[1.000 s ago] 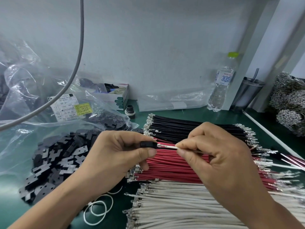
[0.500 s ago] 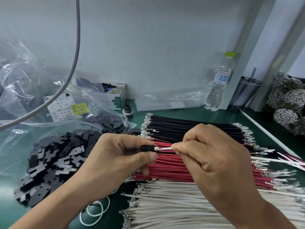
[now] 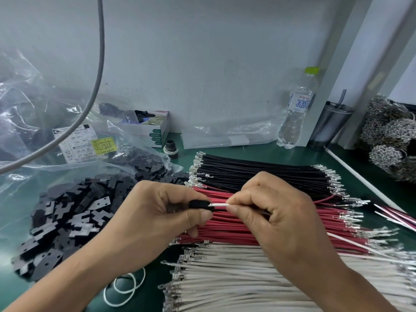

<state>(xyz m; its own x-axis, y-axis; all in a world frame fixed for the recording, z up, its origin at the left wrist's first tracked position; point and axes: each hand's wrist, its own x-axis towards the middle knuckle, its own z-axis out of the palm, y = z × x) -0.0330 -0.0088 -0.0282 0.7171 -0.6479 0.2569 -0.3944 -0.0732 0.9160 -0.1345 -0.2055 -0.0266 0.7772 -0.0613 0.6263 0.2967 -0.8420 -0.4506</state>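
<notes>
My left hand [image 3: 157, 212] grips a small black connector housing [image 3: 199, 204] between thumb and fingers. My right hand [image 3: 281, 219] pinches a white wire [image 3: 219, 204] whose end meets the right side of the housing. Both hands hover over three bundles of terminated wires on the green bench: black wires [image 3: 258, 174] at the back, red wires [image 3: 227, 233] in the middle, white wires [image 3: 236, 280] nearest me. The wire's tip inside the housing is hidden.
A heap of black plastic parts [image 3: 63, 221] spills from a clear bag [image 3: 33, 136] at left. White rubber bands [image 3: 126, 287] lie by my left wrist. A small box [image 3: 155, 129], water bottle [image 3: 295, 115], dark tumbler [image 3: 328, 127] and grey cable [image 3: 99, 70] stand behind.
The right hand has pushed the white wire leftward toward the housing, so less bare metal terminal shows between the hands. The view has shifted slightly.
</notes>
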